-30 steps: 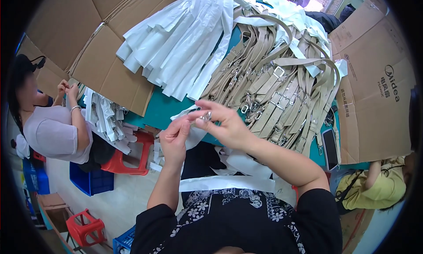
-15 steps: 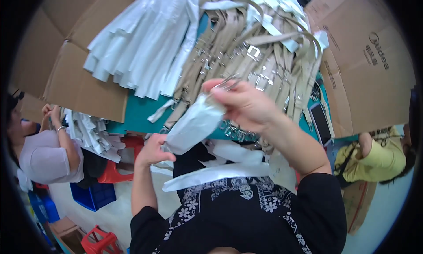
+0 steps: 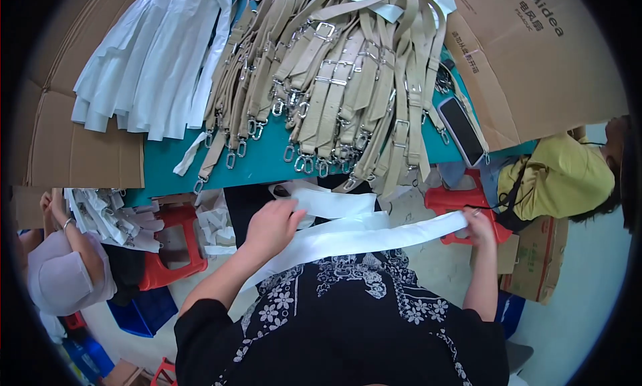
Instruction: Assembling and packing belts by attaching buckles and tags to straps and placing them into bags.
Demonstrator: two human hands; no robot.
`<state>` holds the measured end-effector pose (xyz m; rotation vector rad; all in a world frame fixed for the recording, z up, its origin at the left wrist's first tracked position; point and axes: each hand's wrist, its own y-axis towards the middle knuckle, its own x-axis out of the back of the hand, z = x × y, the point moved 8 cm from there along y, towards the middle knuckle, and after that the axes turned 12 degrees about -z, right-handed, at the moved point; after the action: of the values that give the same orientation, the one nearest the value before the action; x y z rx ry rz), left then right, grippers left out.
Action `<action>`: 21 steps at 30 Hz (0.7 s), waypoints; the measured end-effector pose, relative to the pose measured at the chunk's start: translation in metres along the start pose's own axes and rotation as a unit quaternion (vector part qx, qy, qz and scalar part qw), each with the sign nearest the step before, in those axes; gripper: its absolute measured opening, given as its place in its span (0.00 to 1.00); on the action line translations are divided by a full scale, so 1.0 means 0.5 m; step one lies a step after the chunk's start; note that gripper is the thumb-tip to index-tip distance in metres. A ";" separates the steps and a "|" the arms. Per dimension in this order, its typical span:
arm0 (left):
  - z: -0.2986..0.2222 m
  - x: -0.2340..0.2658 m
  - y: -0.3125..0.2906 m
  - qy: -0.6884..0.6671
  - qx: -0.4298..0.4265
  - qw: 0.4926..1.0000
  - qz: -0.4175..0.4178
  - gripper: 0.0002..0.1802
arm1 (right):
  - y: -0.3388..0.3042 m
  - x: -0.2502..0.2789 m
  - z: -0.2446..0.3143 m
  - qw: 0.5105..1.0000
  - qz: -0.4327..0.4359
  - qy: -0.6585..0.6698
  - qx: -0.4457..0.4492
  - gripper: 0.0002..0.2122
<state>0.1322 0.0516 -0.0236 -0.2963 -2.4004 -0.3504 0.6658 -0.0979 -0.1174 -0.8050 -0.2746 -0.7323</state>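
Note:
A long white plastic sleeve stretches across my lap, flat and slightly curved. Its right end is pinched in my right hand, out to the right below the table edge. My left hand is over the sleeve's left part, thumb apart from the fingers, with nothing visible in it. Other white sleeves lie on my lap just beyond. Ahead on the table, beige straps with metal buckles and snap hooks are heaped, their hooks toward me. Whether a strap is inside the held sleeve cannot be seen.
Left of the straps hangs a stack of white sleeves on the green table. Cardboard boxes flank both sides. A phone lies at the right. Co-workers sit left and right near red stools.
My right hand has swung from above the table down to the far right, drawing the white sleeve out lengthwise. My left hand has moved right over my lap. The view has shifted.

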 end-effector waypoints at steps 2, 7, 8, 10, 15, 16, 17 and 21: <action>0.002 -0.036 0.032 0.200 0.028 0.979 -0.017 0.12 | 0.010 -0.046 -0.050 0.938 0.012 -0.339 0.074 0.15; -0.025 -0.075 0.023 0.212 -0.046 0.970 0.107 0.08 | -0.175 -0.253 0.108 0.867 0.053 -0.325 0.373 0.14; -0.038 -0.065 0.012 0.200 -0.099 0.970 0.096 0.07 | -0.229 -0.303 0.153 0.864 0.107 -0.269 0.412 0.13; -0.078 -0.034 -0.001 0.169 -0.199 0.964 0.060 0.07 | -0.331 -0.382 0.218 0.801 0.152 -0.230 0.531 0.17; -0.120 -0.019 -0.073 0.083 -0.342 0.930 0.102 0.09 | -0.529 -0.539 0.312 0.638 0.291 -0.155 0.696 0.28; -0.125 -0.005 -0.077 0.085 -0.340 0.931 0.101 0.09 | -0.549 -0.559 0.312 0.611 0.332 -0.154 0.702 0.29; -0.130 0.013 -0.078 0.097 -0.325 0.936 0.097 0.09 | -0.556 -0.574 0.313 0.607 0.356 -0.153 0.694 0.24; -0.110 0.128 -0.060 0.014 -0.227 0.972 -0.051 0.07 | -0.553 -0.633 0.317 0.681 0.517 -0.085 0.511 0.09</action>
<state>0.1086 0.0128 0.0540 -0.3680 -2.2889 -0.9486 0.2535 0.0442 -0.0102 0.1557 -0.2869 0.6129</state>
